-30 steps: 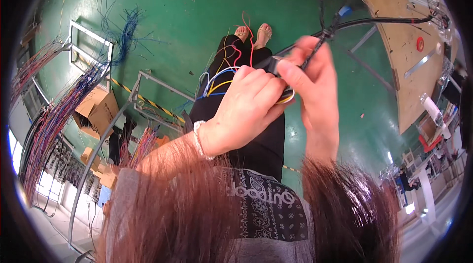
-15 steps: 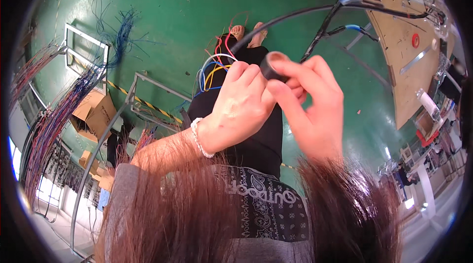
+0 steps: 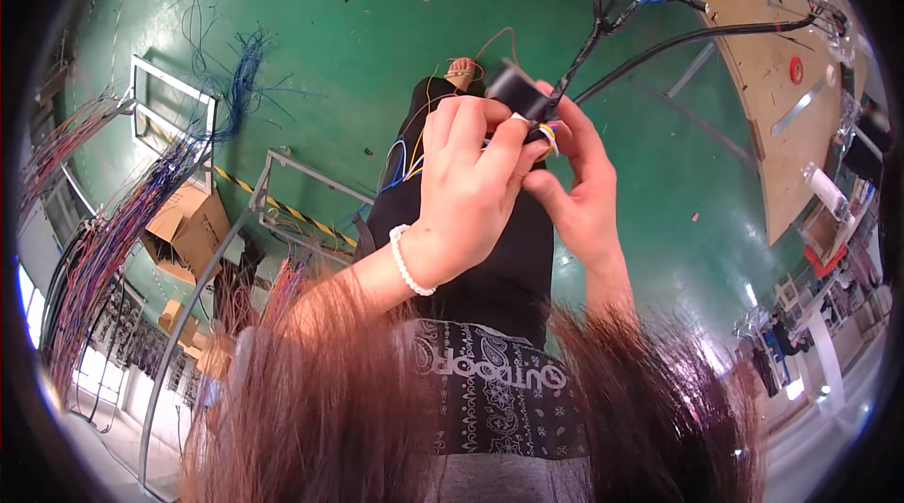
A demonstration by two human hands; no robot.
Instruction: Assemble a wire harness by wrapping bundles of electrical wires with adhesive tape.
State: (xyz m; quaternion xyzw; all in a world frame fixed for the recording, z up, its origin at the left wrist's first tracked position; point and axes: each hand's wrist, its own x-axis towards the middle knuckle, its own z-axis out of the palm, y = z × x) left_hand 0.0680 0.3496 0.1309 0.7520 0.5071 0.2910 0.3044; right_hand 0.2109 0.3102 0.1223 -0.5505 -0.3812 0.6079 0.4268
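Note:
My left hand (image 3: pixel 471 183), with a white bead bracelet on its wrist, is closed over a bundle of coloured wires (image 3: pixel 405 159) and presses a black roll of tape (image 3: pixel 516 90) against it. My right hand (image 3: pixel 579 187) pinches the same bundle just beside the roll, fingers curled around it. A black cable harness (image 3: pixel 659 37) runs from the hands up to the right, toward the wooden board (image 3: pixel 753 51). Loose yellow, blue and orange wire ends hang below my left hand, over my black trousers.
Green floor (image 3: pixel 358 23) lies below, with a grey metal frame (image 3: pixel 282 192) and a yellow-black striped bar at left. Racks of red and blue wires (image 3: pixel 104 239) and cardboard boxes (image 3: pixel 188 230) stand at the far left. My hair fills the lower edge.
Both hands have shifted slightly up and right along the bundle. The black roll has come round to the top of the hands, and the harness now leads off more steeply.

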